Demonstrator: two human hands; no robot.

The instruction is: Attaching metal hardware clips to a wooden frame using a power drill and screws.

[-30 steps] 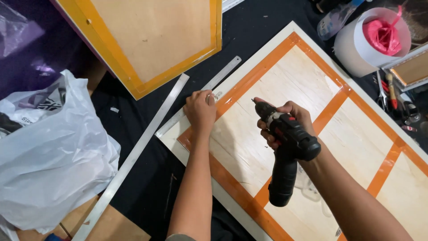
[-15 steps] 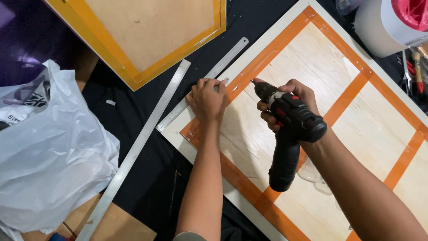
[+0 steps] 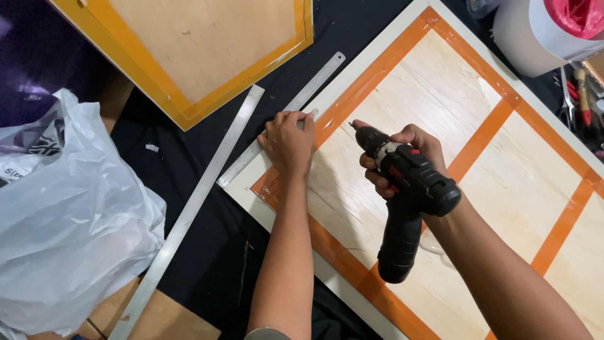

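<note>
Drill (image 3: pixel 409 189) – right hand (image 3: pixel 402 157) grips, nose up-left | left hand (image 3: pixel 288 141) pinches ruler (image 3: pixel 286 119)

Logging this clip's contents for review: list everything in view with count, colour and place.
framed wooden panel: 1, pale wood with orange tape and white rim, centre-right
second panel: 1, tan with yellow-orange border, top left
steel ruler: 1, silver, along the panel's edge
metal strip: 1, silver, diagonal, left of centre
plastic bag: 1, white, left
tape roll: 1, white, top right
cordless drill: 1, black, in the right hand
left hand: on the panel's corner
right hand: gripping the drill
</note>
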